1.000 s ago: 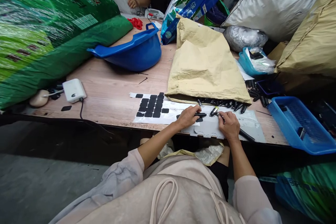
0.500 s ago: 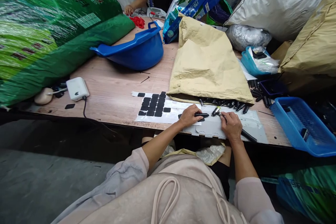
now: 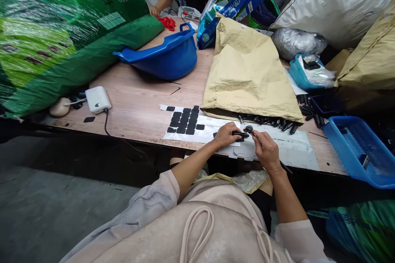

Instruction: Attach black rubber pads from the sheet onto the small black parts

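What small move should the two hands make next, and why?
Probably bring the small dark pad in the right hand onto the end of the black stick that the left hand pins on the white sheet. The pad already sits right at the stick's tip, between both hands.

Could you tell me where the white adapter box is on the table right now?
In the head view, the white adapter box lies on the left part of the wooden table, beside the big green sack and left of the sheet of black pads.
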Demonstrator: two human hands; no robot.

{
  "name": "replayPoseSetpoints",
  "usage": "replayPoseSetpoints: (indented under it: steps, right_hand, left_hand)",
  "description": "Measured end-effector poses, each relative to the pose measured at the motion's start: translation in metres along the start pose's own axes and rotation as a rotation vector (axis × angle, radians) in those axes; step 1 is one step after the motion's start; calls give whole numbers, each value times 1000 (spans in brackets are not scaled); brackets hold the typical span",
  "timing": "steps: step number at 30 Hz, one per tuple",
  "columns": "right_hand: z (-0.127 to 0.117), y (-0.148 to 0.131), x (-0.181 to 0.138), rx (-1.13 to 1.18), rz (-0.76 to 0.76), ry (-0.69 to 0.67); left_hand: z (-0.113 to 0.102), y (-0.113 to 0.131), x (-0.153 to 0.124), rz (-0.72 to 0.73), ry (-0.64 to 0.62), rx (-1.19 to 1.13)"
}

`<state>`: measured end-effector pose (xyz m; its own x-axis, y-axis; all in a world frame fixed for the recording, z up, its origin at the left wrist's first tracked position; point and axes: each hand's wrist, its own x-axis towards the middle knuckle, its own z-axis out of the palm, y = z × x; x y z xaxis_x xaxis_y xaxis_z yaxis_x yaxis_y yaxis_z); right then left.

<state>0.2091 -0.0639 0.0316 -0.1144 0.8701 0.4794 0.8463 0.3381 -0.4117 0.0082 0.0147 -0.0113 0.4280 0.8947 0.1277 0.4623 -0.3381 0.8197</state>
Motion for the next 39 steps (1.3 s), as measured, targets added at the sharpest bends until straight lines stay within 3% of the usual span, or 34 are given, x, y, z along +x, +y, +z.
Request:
replayPoseSetpoints:
  steps: [6,9,14,21,29,34,39]
  right_hand:
    - [2,-8,-5,-22,-42,-2]
    - [3,-6,-7,-80,-26,-50]
    - [-4,-3,-5,-59,-17,16]
    - [-4,3,-12,-101,19,-18]
    - [-11,35,-8,-160,34,45]
    - [-3,60,-7,-233,-67,-3]
    - [7,67,-3,-260,-102,-7]
  left_hand:
    - [-1,0,0,19,-14,-4]
    - [-1,0,1,15,-4,-8]
    - [0,1,0,18,7,-16]
    - [1,0,1,17,10,-6]
    - [-1,2,-1,13,13,17]
    - [-3,7,-3,12,-14,36]
    - [-5,9,-4,10,-34,74]
